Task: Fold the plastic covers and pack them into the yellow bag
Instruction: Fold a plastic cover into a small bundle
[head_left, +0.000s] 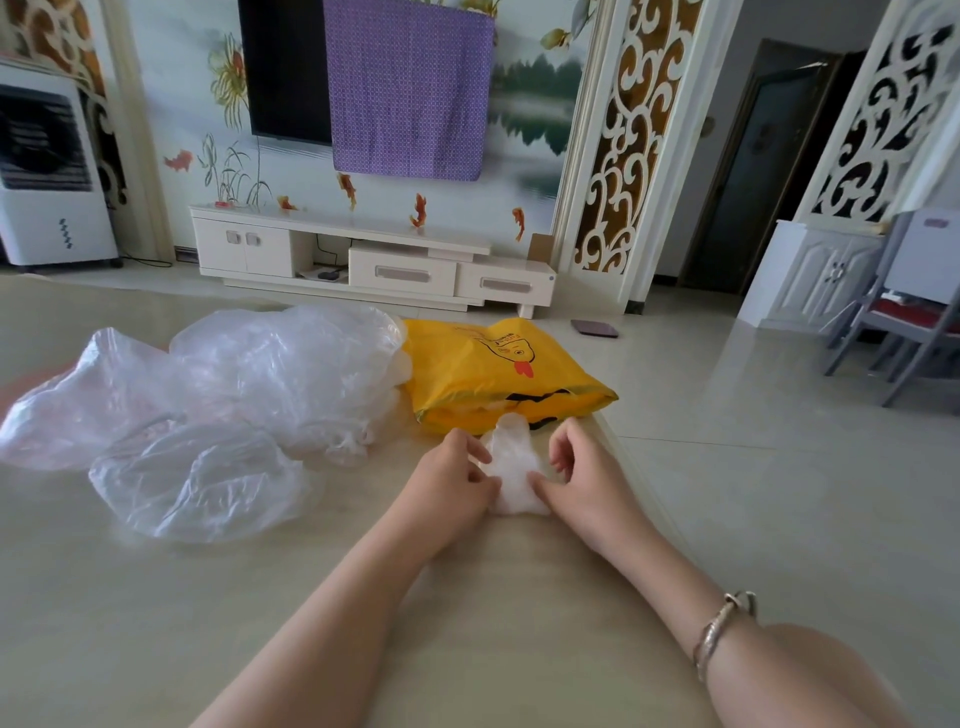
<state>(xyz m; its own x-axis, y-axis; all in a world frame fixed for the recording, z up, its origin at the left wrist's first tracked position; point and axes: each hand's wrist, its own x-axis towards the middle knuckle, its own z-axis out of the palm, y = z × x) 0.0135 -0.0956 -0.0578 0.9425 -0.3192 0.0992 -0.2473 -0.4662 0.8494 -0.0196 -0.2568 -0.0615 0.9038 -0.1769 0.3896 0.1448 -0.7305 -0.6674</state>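
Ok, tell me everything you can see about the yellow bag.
The yellow bag is glossy plastic, printed with a black-outlined cartoon face and a red tongue, plus black marks along its near edge. It lies flat on the pale table, mouth toward the person, slightly bulged with something pale visible inside. Its left side touches the heap of clear covers. A folded cover, held by the left hand and right hand, has its far tip at the opening.
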